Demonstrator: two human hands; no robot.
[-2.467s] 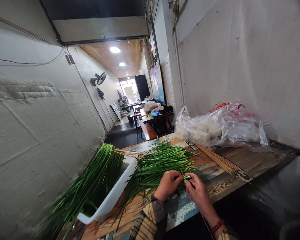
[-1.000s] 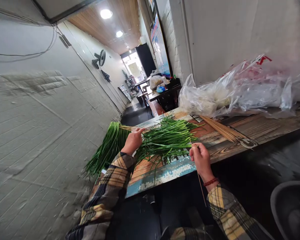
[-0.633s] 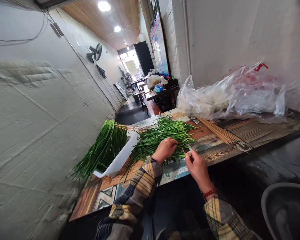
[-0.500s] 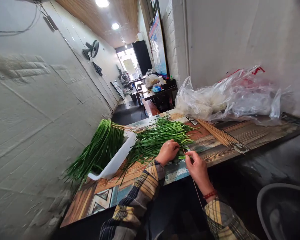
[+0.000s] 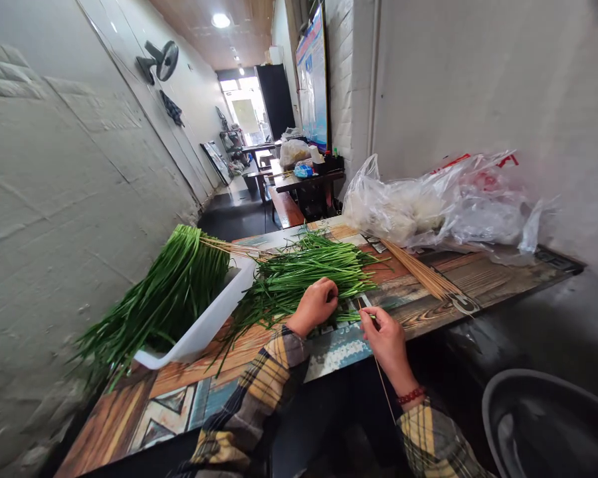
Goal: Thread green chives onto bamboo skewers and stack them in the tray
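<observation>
left grip [image 5: 313,307] | was: beside tray [image 5: 214,313] | now: green stalks' [image 5: 323,262] near edge

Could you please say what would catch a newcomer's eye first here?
Probably the big sheaf of long green stalks heaped in the white tray at the left. Next, the loose green pile mid-picture, beyond the left hand and the right hand, which pinches a thin stick. Then the crumpled plastic bags at the right.

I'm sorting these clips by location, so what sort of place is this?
Probably a small eatery: a reddish bench stands beside a dark table in the background, and thin wooden skewers lie near piled, chive-like greens in the foreground.
</observation>
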